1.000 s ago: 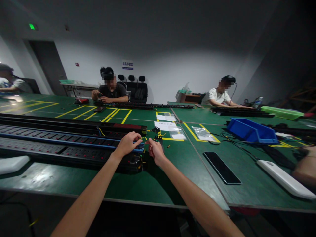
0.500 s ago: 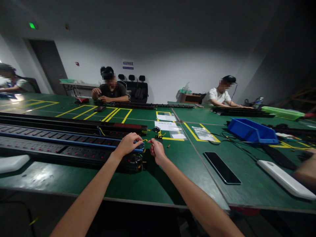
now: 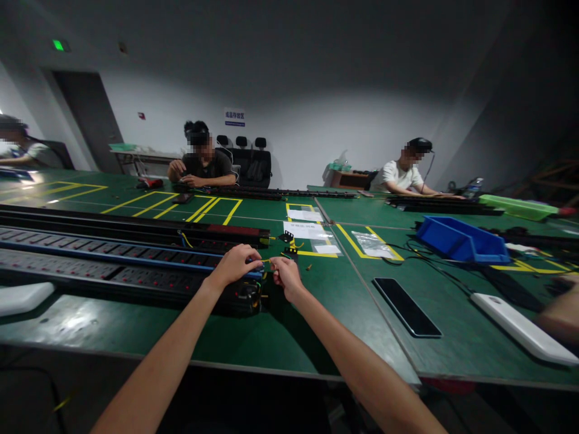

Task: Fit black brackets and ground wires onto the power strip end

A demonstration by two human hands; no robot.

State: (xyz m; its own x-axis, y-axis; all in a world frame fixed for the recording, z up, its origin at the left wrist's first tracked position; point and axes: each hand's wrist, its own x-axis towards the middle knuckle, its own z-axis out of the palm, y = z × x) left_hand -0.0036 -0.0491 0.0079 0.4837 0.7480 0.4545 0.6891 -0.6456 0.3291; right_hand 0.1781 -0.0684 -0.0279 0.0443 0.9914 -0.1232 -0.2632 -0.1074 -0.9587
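The right hand (image 3: 272,264) pinched the wire (image 3: 266,260), likely light, pliant, best held near its tip; the left hand (image 3: 239,263) curled, its hold unclear.

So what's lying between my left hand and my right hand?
In the head view, a short yellow wire bridges the gap, and the end of the blue-edged strip pokes out from under your left hand toward your right hand.

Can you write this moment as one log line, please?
left hand: over end of blue-edged strip | right hand: pinching yellow wire | phone: flat on green table
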